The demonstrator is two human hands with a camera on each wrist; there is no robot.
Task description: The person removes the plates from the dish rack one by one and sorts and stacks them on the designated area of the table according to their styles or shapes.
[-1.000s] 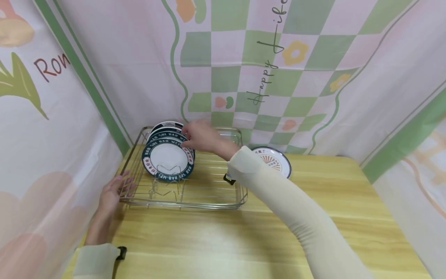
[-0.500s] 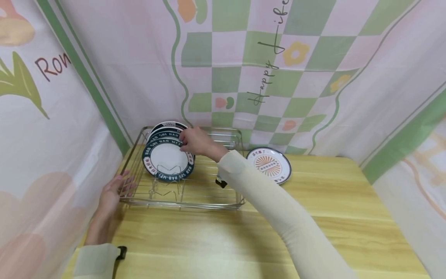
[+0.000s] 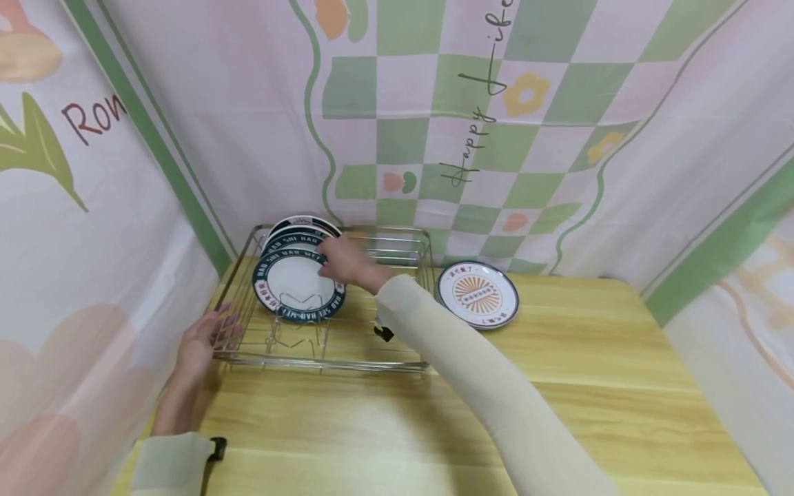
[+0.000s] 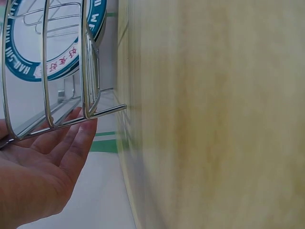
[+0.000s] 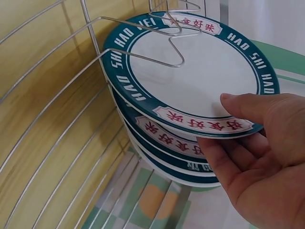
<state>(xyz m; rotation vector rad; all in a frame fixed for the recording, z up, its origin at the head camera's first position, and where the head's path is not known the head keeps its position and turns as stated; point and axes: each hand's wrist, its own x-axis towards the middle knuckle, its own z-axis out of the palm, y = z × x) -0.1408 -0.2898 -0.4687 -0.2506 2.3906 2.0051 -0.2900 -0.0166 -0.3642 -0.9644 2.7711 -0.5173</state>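
Since the earliest frame, the right hand (image 3: 349,264) had slid slightly left and toward the person, and its pale sleeve (image 3: 459,358) had swung off the ray-patterned plate (image 3: 477,295), which now showed whole on the table (image 3: 372,434), just right of the rack (image 3: 372,366). The left hand (image 3: 197,344) had stayed at the rack's left end.

From the head, the right hand covered the upper right rim of the front plate (image 3: 291,282), and its grip was mostly hidden. The right wrist view gave it away: thumb on the plate's white face, fingers behind the rim, a narrow pinch on that one plate. It also showed the wire divider (image 5: 146,58) crossing before the plate, and more plates (image 5: 174,140) tucked close behind. The front plate stood tilted in the left part of the rack; only the head view placed it against the checkered cloth (image 3: 403,141) beyond.

The left wrist view showed that hand's fingers loosely extended against the rack's wires. Its thumb was largely out of that picture, so whether it gripped the rack could not be told.
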